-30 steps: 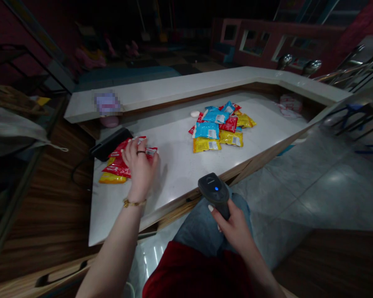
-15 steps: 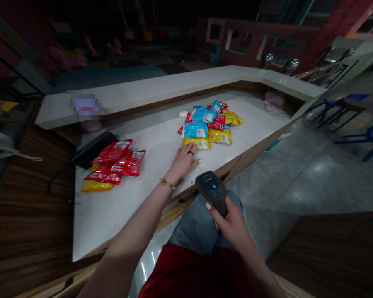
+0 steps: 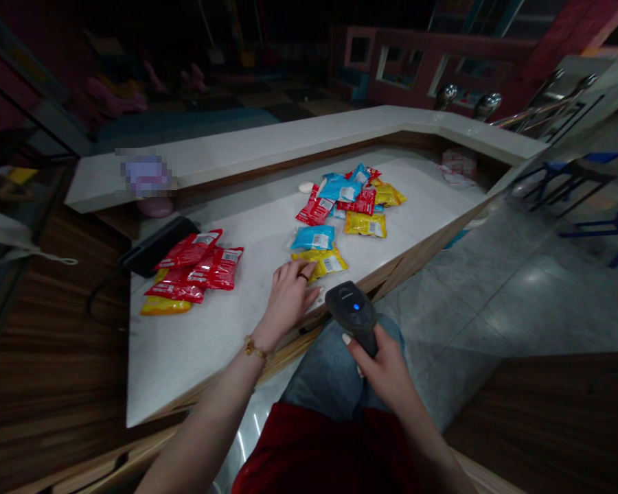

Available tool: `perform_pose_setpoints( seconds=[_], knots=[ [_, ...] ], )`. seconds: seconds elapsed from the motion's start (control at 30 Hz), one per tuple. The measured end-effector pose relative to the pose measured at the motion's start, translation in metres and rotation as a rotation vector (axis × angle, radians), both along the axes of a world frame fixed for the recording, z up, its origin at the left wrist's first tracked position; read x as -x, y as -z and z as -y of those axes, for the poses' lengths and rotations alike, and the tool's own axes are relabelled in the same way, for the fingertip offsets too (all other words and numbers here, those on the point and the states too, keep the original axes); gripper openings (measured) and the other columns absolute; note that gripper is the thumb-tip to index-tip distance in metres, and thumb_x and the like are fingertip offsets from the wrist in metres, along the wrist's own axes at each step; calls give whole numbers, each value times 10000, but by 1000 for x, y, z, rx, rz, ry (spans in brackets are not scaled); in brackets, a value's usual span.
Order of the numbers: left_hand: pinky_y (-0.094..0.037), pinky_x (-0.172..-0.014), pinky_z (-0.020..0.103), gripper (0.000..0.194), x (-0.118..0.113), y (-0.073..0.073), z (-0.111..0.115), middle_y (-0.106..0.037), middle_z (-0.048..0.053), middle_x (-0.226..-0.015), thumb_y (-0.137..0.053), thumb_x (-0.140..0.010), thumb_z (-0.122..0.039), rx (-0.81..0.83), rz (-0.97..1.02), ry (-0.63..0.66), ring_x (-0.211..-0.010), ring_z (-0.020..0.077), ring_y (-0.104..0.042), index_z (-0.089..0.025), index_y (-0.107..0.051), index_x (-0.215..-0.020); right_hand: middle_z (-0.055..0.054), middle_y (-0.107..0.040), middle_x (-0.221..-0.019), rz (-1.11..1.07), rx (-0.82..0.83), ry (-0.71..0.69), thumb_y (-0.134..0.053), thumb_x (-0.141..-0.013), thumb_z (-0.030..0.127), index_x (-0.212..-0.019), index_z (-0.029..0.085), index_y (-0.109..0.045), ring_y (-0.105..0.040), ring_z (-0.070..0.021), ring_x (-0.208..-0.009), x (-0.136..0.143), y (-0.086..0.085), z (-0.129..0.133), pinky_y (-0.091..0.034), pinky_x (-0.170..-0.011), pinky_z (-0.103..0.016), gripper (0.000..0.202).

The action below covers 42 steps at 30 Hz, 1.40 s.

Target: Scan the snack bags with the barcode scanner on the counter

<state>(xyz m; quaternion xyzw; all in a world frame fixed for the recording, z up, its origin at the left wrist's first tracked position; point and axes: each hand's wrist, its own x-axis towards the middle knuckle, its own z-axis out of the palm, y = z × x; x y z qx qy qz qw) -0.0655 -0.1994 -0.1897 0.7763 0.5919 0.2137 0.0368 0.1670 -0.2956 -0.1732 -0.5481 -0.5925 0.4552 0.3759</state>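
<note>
My left hand (image 3: 288,295) has its fingers bent over the near left end of a yellow snack bag (image 3: 329,264), with the thumb beside the bag. Right behind that bag lies a blue snack bag (image 3: 309,238), label side up. My right hand (image 3: 384,367) is wrapped round the handle of a black barcode scanner (image 3: 351,309), above my knee. A blue light glows on the scanner's head. Farther back is a pile of red, blue and yellow bags, with a red bag (image 3: 316,208) at its left. Another pile of red bags (image 3: 216,269) and yellow ones lies at the left.
The bags lie on a white counter (image 3: 196,357) with a raised ledge (image 3: 268,147) behind. A black device (image 3: 159,243) stands beside the left pile. A small white object (image 3: 305,186) lies by the far pile. Blue stools (image 3: 602,226) stand on the floor at right.
My left hand has drawn the yellow bag toward me and left. The blue bag has come along, away from the pile, baring the red bag. The scanner is nearly still.
</note>
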Motion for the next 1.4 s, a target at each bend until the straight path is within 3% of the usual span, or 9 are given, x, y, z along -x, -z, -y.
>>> perform_pose_setpoints(
  seconds=[0.13, 0.2, 0.3, 0.43, 0.6, 0.8, 1.07, 1.4],
  knots=[
    [-319, -1325, 622, 614, 3, 5, -9, -422, 198, -1742, -607, -1060, -341, 4, -30, 36, -1592, 374, -432, -202, -478, -1644, 22, -648, -672, 0, -26, 16, -655, -960, 455, -1090, 200, -707, -635, -204, -546, 0, 1, 1, -487, -504, -262, 292],
    [-256, -1354, 646, 618, 2, 7, -12, -393, 190, -1767, -566, -1083, -336, 23, -52, 57, -1629, 362, -393, -211, -437, -1674, 21, -648, -666, 3, -20, 24, -657, -957, 453, -1083, 201, -707, -638, -207, -552, -1, 1, 1, -482, -503, -261, 287],
    [-241, -1361, 657, 570, 2, 11, -11, -476, 180, -1715, -590, -1075, -345, 22, -47, 60, -1626, 365, -397, -214, -501, -1623, 18, -648, -659, -1, 1, 24, -664, -954, 466, -1091, 206, -707, -652, -220, -576, -2, 3, 1, -485, -509, -265, 297],
    [-269, -1357, 635, 531, 5, 17, -7, -610, 184, -1530, -729, -1001, -363, -27, 48, 33, -1522, 351, -513, -195, -599, -1488, 12, -654, -669, -26, 10, 26, -675, -938, 468, -1104, 205, -707, -662, -227, -593, -1, 5, 0, -486, -505, -268, 312],
    [-296, -1330, 633, 665, 8, 24, -6, -564, 195, -1580, -781, -960, -338, -34, 91, 4, -1504, 354, -518, -205, -540, -1565, 31, -613, -633, -38, 26, 20, -683, -926, 459, -1095, 202, -712, -612, -210, -531, 1, 5, 0, -466, -481, -269, 308],
    [-393, -1253, 553, 650, 11, 24, -5, -598, 147, -1542, -797, -945, -320, -62, 118, 32, -1435, 334, -546, -273, -606, -1565, 37, -612, -628, -49, 17, 33, -691, -928, 446, -1087, 202, -714, -593, -198, -503, 1, 6, 1, -459, -471, -268, 292],
    [-271, -1333, 640, 563, 11, 19, -3, -570, 105, -1611, -781, -948, -281, -74, 106, 38, -1523, 350, -484, -331, -678, -1500, 41, -590, -620, -16, 30, 47, -690, -937, 486, -1067, 220, -700, -583, -203, -489, -4, 12, -1, -461, -471, -285, 296],
    [-230, -1356, 660, 551, 11, 18, -3, -567, 106, -1626, -756, -940, -254, -43, 130, 33, -1565, 347, -457, -307, -688, -1485, 44, -569, -628, -14, 57, 15, -655, -958, 498, -1136, 220, -683, -575, -215, -497, -6, 11, -2, -474, -489, -309, 331]
  ],
)
